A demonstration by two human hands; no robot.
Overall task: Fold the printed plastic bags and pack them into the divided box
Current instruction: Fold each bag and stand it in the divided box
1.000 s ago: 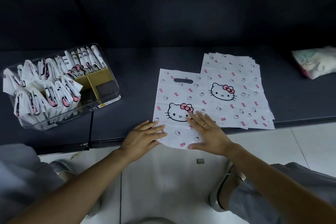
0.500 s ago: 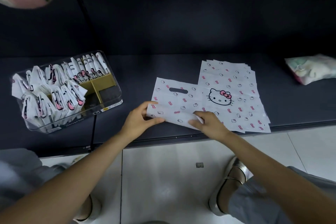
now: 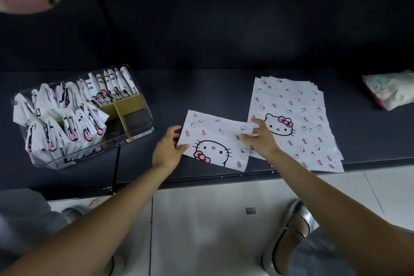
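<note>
Bag (image 3: 215,139) lies folded in half on the tabletop (image 3: 201,89), near the edge, so I can reach it. My left hand (image 3: 168,150) pinches its left side to keep it steady. My right hand (image 3: 261,138) lies flat and open, pressing the fold down.
</note>
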